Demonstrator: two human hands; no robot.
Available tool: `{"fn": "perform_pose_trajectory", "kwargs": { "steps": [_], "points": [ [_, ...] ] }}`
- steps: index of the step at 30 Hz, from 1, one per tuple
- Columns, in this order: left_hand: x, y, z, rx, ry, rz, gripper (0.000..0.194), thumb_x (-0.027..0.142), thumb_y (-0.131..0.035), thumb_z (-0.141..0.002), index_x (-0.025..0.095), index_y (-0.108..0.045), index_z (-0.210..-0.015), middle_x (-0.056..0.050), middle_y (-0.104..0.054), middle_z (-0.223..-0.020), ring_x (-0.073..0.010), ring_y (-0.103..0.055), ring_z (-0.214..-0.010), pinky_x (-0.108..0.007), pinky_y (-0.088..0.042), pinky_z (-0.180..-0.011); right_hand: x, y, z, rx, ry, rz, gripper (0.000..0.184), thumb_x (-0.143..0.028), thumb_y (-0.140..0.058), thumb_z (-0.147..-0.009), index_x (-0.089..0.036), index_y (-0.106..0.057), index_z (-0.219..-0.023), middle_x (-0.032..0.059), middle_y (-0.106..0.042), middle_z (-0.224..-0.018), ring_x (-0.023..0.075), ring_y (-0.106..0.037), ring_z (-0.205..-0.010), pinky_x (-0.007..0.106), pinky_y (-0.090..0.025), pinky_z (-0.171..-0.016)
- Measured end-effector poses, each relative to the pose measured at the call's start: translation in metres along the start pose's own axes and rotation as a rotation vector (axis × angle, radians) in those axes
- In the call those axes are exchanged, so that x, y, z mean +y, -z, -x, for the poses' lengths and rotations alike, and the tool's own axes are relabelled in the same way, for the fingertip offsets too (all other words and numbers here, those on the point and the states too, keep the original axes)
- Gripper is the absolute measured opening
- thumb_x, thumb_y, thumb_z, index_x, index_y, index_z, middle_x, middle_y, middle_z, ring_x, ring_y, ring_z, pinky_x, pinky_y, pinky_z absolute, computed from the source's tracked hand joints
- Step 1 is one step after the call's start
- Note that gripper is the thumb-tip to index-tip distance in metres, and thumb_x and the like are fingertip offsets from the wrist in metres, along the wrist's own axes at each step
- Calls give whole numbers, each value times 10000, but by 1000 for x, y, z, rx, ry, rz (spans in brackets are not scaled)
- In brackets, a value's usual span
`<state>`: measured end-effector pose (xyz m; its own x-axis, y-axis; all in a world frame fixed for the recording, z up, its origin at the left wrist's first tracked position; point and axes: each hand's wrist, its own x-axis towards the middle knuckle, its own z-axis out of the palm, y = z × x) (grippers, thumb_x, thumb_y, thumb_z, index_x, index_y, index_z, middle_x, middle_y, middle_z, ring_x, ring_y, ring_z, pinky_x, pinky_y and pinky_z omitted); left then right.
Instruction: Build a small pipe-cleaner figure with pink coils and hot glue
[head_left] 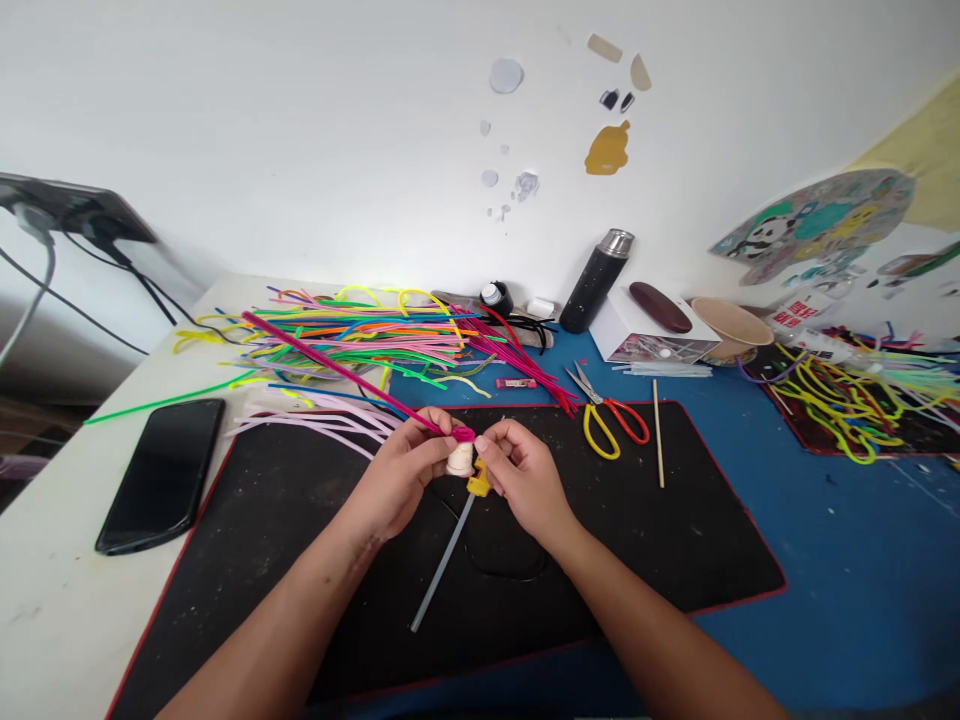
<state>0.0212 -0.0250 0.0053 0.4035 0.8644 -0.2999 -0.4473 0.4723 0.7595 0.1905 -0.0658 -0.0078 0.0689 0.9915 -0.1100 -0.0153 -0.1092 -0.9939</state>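
My left hand (405, 468) is closed on a magenta pipe cleaner (337, 367), whose long straight end sticks out toward the upper left. Its near end is folded or coiled on top of a small cream-coloured, spool-like piece (460, 459), also between the left fingers. My right hand (521, 472) is pinched at the right edge of the magenta coil, touching it; its fingertips partly hide the contact. Just below the hands lies a yellow glue gun (479, 480), mostly covered, with a translucent glue stick (442, 562) reaching down across the black mat (645, 545).
Behind the mat lies a heap of coloured pipe cleaners (360, 335). Scissors (602, 410) and a wooden stick (658, 435) lie on the right. A black flask (596, 282) and a white box (652, 330) stand by the wall. A phone (161, 475) lies left.
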Motion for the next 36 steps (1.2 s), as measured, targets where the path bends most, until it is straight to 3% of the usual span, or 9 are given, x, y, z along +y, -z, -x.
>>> {"fn": "perform_pose_trajectory", "kwargs": {
  "steps": [15, 36],
  "points": [
    [-3, 1, 0, 4, -28, -30, 310, 272, -923, -713, 196, -651, -840, -17, -699, -927, -150, -625, -763, -270, -527, -692, 1, -3, -2, 17, -13, -40, 448, -633, -772, -892, -223, -608, -815, -92, -465, -527, 98, -365, -465, 249, -279, -468],
    [-1, -1, 0, 11, -16, -1, 311, 258, -939, -689, 190, -669, -826, -29, -729, -921, -157, -650, -777, -272, -551, -711, 3, -3, -3, 10, -26, -34, 501, -707, -750, -873, -234, -595, -818, -91, -454, -525, 103, -369, -453, 248, -314, -462]
  ]
}}
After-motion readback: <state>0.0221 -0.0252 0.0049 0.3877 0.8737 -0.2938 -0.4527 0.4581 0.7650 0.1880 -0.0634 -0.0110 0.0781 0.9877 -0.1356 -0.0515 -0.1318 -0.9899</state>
